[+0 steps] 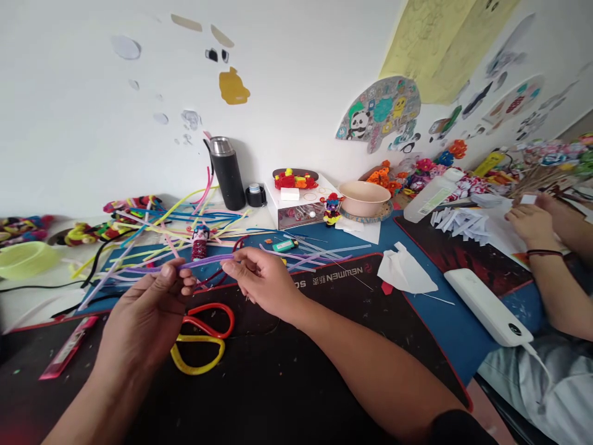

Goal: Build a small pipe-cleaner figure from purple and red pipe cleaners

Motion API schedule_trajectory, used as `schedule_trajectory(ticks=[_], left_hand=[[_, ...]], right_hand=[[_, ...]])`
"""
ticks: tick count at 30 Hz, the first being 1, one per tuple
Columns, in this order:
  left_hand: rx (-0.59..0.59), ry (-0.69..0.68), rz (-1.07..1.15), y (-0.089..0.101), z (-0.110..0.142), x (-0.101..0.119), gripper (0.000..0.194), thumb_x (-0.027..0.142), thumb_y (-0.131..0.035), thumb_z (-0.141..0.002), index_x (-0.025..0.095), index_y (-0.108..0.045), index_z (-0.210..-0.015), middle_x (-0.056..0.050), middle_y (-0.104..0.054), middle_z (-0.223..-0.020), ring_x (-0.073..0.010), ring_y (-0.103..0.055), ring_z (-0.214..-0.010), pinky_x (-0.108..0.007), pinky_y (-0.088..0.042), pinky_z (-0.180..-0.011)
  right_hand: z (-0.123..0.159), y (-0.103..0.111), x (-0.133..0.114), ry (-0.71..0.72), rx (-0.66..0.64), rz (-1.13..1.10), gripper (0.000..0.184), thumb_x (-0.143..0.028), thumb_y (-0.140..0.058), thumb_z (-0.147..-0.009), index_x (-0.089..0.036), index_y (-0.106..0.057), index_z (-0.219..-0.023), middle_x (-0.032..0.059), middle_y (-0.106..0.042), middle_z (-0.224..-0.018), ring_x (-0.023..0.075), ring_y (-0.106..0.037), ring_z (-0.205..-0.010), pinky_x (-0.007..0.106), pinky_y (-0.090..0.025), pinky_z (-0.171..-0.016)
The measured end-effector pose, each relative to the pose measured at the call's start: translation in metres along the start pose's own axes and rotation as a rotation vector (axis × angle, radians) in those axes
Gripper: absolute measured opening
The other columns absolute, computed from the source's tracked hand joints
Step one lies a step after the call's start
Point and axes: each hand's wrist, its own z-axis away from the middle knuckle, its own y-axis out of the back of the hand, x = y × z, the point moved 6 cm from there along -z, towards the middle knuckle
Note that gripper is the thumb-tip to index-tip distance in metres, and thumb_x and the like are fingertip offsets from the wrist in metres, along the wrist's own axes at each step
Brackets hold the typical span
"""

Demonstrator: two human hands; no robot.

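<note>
Pinched between thumb and fingertips of the left hand and, at the right, of the right hand: purple fuzzy stems, stretched left to right along their long axis, directly between both hands and trailing left beyond the left. Held above the far part of a black mat, just nearer than a small doll, past red-and-yellow looped handles.
</note>
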Motion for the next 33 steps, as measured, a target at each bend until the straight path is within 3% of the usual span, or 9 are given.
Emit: schedule_trajectory(ticks=[6,10,13,16,21,26,33], left_hand=[[-0.034,0.005,-0.074,-0.004,0.004,-0.004,0.053,0.036,-0.112,-0.044,0.013,-0.083,-0.082,-0.003,-0.078,-0.073,-0.0126,-0.070,-0.064,-0.016,-0.063,-0.059],[-0.041,0.008,-0.097,-0.003,0.004,-0.005,0.056,0.039,-0.113,-0.042,0.013,-0.085,-0.084,-0.003,-0.078,-0.072,-0.0123,-0.070,-0.064,-0.016,-0.062,-0.059],[-0.046,-0.003,-0.106,-0.002,0.003,-0.002,0.055,0.039,-0.113,-0.042,0.013,-0.085,-0.082,-0.003,-0.078,-0.073,-0.0121,-0.070,-0.065,-0.016,-0.061,-0.060],[-0.036,-0.030,-0.120,-0.001,0.003,0.004,0.056,0.041,-0.113,-0.040,0.013,-0.086,-0.081,-0.002,-0.078,-0.070,-0.0116,-0.070,-0.064,-0.016,-0.061,-0.059],[-0.020,-0.033,-0.129,-0.005,0.009,0.011,0.060,0.044,-0.113,-0.034,0.014,-0.087,-0.079,-0.002,-0.076,-0.064,-0.0118,-0.069,-0.058,-0.016,-0.059,-0.054],[-0.044,0.003,-0.134,-0.004,0.011,0.008,0.059,0.043,-0.113,-0.038,0.013,-0.087,-0.082,-0.004,-0.078,-0.067,-0.0124,-0.070,-0.059,-0.016,-0.059,-0.054],[-0.018,0.013,-0.084,0.000,0.009,0.010,0.058,0.044,-0.113,-0.033,0.014,-0.085,-0.075,-0.003,-0.076,-0.064,-0.0111,-0.068,-0.058,-0.014,-0.056,-0.052]], right_hand=[[-0.001,0.003,-0.001,0.029,0.045,-0.007,0.038,-0.056,-0.073,-0.099,-0.020,-0.073,-0.109,-0.0063,-0.057,-0.062,0.0121,-0.053,-0.053,0.025,-0.041,-0.055],[-0.001,0.006,-0.007,0.133,0.079,0.147,0.036,-0.052,-0.064,-0.106,-0.019,-0.077,-0.100,-0.0033,-0.062,-0.064,0.0132,-0.057,-0.060,0.027,-0.043,-0.062],[0.000,0.004,-0.013,0.228,0.071,0.279,0.036,-0.046,-0.059,-0.109,-0.019,-0.080,-0.098,0.0024,-0.077,-0.084,0.0151,-0.067,-0.077,0.027,-0.046,-0.073],[0.002,0.001,-0.016,0.246,0.039,0.329,0.036,-0.043,-0.058,-0.110,-0.020,-0.081,-0.095,0.0037,-0.080,-0.091,0.0158,-0.070,-0.083,0.027,-0.046,-0.076],[0.003,0.002,-0.015,0.178,0.027,0.354,0.045,-0.051,-0.054,-0.111,-0.020,-0.078,-0.089,-0.0004,-0.067,-0.069,0.0131,-0.059,-0.062,0.027,-0.041,-0.065],[0.002,0.003,-0.006,0.086,0.043,0.210,0.049,-0.062,-0.057,-0.107,-0.020,-0.076,-0.092,-0.0039,-0.052,-0.057,0.0136,-0.052,-0.055,0.026,-0.038,-0.058],[0.004,-0.004,-0.003,0.078,-0.027,0.168,0.043,-0.054,-0.061,-0.107,-0.019,-0.083,-0.097,-0.0051,-0.049,-0.051,0.0125,-0.049,-0.050,0.026,-0.037,-0.054]])
